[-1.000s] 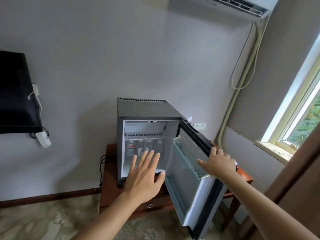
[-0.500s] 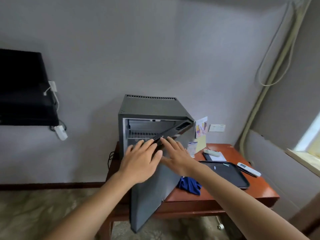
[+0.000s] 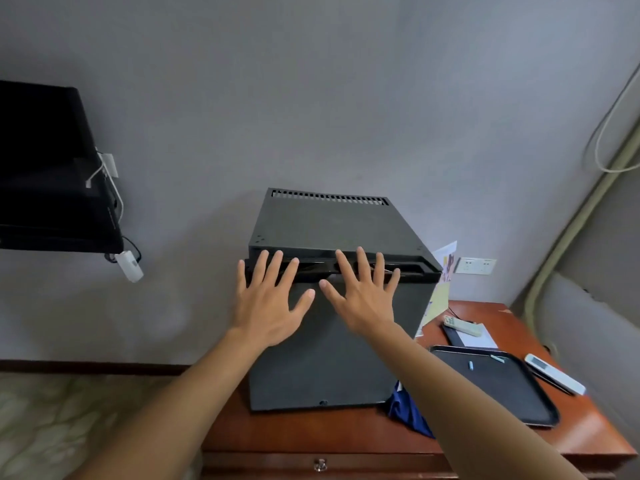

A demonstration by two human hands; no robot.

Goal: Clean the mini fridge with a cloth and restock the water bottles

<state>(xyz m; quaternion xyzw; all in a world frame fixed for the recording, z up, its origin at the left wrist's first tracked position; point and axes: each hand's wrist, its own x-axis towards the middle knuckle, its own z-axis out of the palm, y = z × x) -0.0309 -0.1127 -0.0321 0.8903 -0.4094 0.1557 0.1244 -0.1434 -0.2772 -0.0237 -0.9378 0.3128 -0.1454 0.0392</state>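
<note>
At the near edge of the view, a reddish-brown wooden table with a small metal drawer pull at its front carries everything. On it, right of centre, a crumpled dark blue cloth lies against the lower right corner of the fridge, partly hidden by the right forearm. Further right sits a flat black rectangular tray; a long white remote control rests just beside its right rim. Behind the tray, a smaller pale remote lies on a white sheet of paper.

Mid-view: the dark grey boxy mini fridge stands on the table with its door shut. Left hand and right hand both lie flat on the upper part of the door, fingers straight and spread, tips reaching the door's top edge. The two thumbs come close but stay apart. Neither hand holds anything. No water bottles visible.

Beyond: slotted vent along the fridge top's rear edge; a white wall socket plate to the right; a black wall-mounted screen at far left on the grey wall.
</note>
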